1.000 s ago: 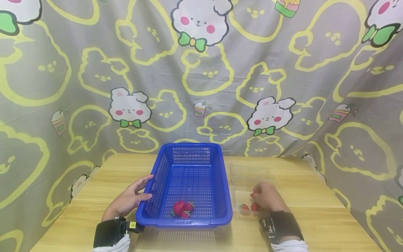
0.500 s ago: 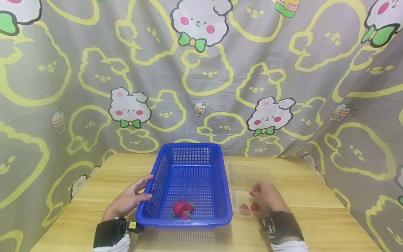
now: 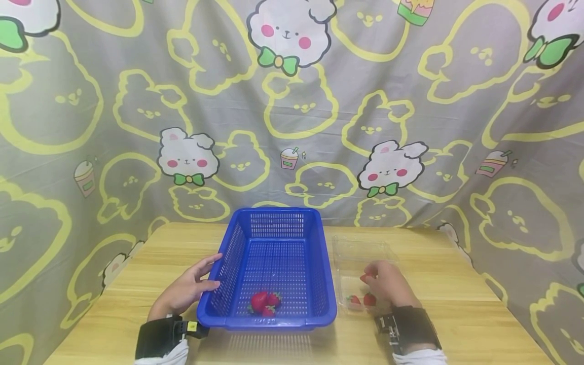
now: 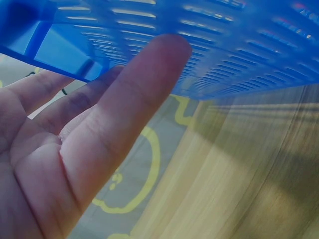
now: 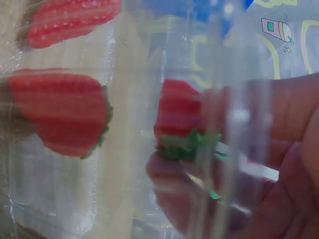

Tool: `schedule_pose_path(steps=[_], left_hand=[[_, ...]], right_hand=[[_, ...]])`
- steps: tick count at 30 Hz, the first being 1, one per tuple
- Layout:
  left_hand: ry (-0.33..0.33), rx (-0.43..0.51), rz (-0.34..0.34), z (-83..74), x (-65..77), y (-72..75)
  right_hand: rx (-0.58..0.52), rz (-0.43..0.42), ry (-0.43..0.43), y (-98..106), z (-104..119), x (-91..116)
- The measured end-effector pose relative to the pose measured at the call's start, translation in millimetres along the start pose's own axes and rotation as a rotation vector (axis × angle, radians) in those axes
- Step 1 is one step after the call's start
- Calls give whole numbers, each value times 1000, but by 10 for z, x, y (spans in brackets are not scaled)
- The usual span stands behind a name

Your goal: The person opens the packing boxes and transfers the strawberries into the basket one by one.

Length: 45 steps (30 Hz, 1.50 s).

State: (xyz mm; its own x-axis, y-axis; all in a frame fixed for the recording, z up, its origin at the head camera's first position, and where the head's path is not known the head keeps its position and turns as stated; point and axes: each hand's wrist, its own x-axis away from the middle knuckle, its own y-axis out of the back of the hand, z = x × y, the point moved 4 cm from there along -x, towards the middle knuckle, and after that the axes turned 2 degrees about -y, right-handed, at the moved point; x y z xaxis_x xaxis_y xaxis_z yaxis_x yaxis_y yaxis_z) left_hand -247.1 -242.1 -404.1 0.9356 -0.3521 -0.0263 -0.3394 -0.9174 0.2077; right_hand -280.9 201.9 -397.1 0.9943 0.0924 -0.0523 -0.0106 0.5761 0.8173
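A blue perforated plastic basket [image 3: 321,263] stands in the middle of the table, with several strawberries [image 3: 259,301] grouped at its near end. My left hand [image 3: 188,289] rests against the outside of the basket's left wall. Its thumb [image 4: 134,94] lies straight along the slotted side in the left wrist view. Right of the basket is a clear plastic box [image 3: 344,274], its lid folded back. Inside it my right hand [image 3: 387,284] pinches a strawberry [image 5: 177,112] between thumb and fingers. Two more strawberries [image 5: 62,109] lie in the box's near part.
The light wood table [image 3: 461,284] runs under both containers. A grey curtain [image 3: 292,152] with cartoon rabbits hangs behind it and at both sides. The basket's right rim is close beside the clear box.
My right hand, with the strawberry between its fingertips, has shifted slightly left and up within the box. The left hand and basket have kept still.
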Motion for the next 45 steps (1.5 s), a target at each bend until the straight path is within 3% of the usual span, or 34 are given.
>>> schedule_pose_path(steps=[27, 32, 45], left_hand=[[-19, 18, 31, -10, -6, 8], [-44, 28, 50, -27, -7, 6], [-24, 25, 41, 1, -9, 12]], right_hand=[[5, -63, 96, 102, 182, 29], [-13, -68, 92, 106, 201, 32], [-48, -79, 77, 91, 275, 31]])
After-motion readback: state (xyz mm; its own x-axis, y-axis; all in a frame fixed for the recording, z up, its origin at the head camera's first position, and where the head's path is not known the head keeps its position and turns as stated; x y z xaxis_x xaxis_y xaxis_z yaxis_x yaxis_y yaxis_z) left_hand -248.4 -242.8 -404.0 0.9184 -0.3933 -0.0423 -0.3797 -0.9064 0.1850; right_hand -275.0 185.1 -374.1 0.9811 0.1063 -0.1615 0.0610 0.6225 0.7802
